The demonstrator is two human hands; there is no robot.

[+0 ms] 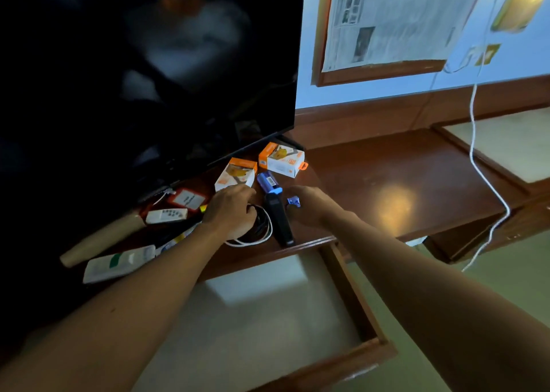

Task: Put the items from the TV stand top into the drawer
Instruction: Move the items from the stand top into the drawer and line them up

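Observation:
The wooden TV stand top [387,177] holds a cluster of items in front of the TV. My left hand [230,210] rests closed on a coiled cable [262,231]. My right hand [309,205] is beside a black remote [278,222], its fingers pinching a small blue object [294,201]. Behind the hands lie a blue box [268,181] and two orange-and-white boxes [238,174] [282,159]. To the left lie a white remote [166,215], a larger white remote [119,263], a red tag [187,198] and a wooden stick [101,239]. The drawer [354,290] stands pulled out below, with nothing visible inside.
A large dark TV [148,79] fills the upper left, overhanging the items. A white cord [476,165] hangs from the wall across the stand's right end. A framed board with newspaper [387,25] hangs on the wall.

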